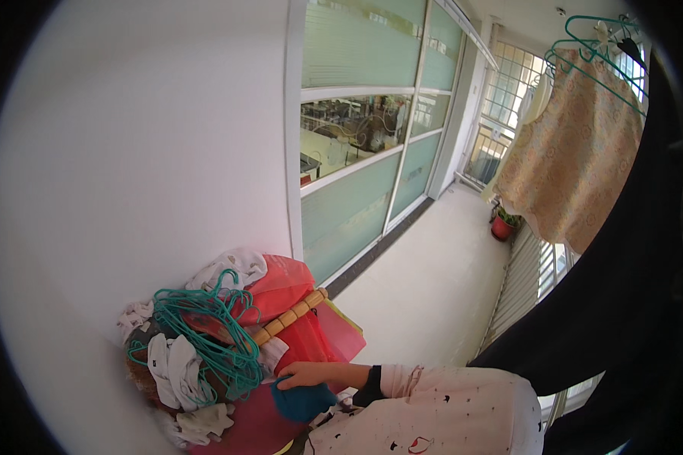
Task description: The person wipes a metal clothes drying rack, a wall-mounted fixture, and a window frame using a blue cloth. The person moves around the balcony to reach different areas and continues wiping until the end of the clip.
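Note:
From the lower right my right arm reaches across in a white patterned sleeve with a black cuff. My right hand [315,374] is closed on a dark teal cloth [302,402], which hangs bunched below the fingers. Just left of the hand is a heap with a tangle of green wire hangers [212,326] on top. Grey-white cloths [176,368] lie among the hangers, and a red plastic bag [281,284] sits behind them. A ridged wooden rod [290,317] slants across the heap. My left hand does not show.
A white wall [152,152] rises behind the heap. Glazed sliding doors [357,189] line the pale walkway floor [432,273]. On the right, a patterned garment [569,152] hangs from green hangers beside large dark cloth [584,334]. A red plant pot [502,227] stands further off.

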Motion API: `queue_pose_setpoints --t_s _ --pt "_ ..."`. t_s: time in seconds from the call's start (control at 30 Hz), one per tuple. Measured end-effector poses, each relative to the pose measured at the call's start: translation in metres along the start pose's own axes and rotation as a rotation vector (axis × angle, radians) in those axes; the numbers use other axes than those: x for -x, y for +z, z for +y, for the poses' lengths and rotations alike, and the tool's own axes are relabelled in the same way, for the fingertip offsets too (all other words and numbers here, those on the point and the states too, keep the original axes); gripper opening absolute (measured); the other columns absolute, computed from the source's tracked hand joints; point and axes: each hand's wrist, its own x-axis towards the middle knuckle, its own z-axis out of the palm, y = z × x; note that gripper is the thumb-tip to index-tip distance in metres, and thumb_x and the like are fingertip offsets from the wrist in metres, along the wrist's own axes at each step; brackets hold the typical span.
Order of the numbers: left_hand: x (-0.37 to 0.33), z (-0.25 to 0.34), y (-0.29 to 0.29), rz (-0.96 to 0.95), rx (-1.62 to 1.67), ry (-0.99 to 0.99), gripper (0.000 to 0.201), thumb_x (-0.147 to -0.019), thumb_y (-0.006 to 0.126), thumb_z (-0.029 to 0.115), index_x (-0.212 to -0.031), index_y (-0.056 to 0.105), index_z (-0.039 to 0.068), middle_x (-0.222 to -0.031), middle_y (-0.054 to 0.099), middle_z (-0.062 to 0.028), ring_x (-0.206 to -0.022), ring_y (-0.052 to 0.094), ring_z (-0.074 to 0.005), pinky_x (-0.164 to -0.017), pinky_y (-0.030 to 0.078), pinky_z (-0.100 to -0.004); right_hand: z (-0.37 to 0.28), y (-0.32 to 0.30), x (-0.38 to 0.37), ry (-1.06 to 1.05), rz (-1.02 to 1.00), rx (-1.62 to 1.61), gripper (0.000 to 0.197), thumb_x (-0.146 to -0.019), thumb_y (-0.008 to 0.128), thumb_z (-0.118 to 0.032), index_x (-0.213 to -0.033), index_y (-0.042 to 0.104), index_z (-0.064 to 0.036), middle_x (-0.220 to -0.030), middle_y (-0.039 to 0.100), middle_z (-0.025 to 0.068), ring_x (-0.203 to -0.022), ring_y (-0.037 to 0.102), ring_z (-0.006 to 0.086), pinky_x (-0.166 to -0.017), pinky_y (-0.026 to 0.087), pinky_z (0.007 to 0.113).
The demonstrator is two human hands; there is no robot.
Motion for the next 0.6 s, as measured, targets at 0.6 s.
queue_pose_setpoints --t_s 0.6 --pt "-0.127 -0.026 0.167 -0.342 -0.016 -0.028 0.014 -0.09 0.062 0.009 -0.091 0.048 0.005 -0.077 0.041 -0.0028 -0.064 0.037 -0.0126 -0.053 0.032 -0.0241 -0.026 0.026 -0.021 0.019 -0.117 0.116 0.058 -0.091 0.055 -0.047 -0.126 0.056 -0.0011 -0.119 0.061 0.0168 -0.111 0.058 0.0293 -0.093 0.046 0.037"
